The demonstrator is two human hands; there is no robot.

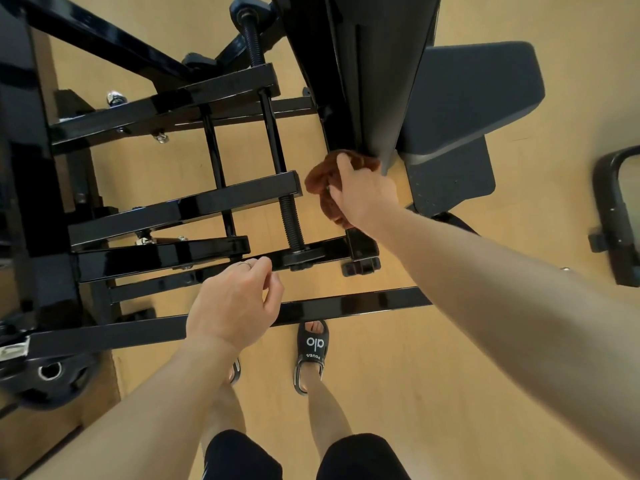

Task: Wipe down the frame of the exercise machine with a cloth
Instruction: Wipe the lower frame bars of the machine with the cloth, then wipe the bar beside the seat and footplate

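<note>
The exercise machine's glossy black steel frame [180, 206] fills the left and centre, with several crossbars and two threaded rods. My right hand [363, 192] grips a bunched brown cloth [320, 176] and holds it against the lower edge of the tall dark upright panel [374, 98]. My left hand [235, 303] hovers lower down over a black bar, fingers loosely curled and holding nothing; a ring shows on one finger.
A dark padded seat [474, 95] juts out to the right of the upright. A black weight plate [52, 375] hangs at the lower left. Another black frame part [620, 216] sits at the right edge. My sandalled feet [311, 355] stand on the tan wooden floor.
</note>
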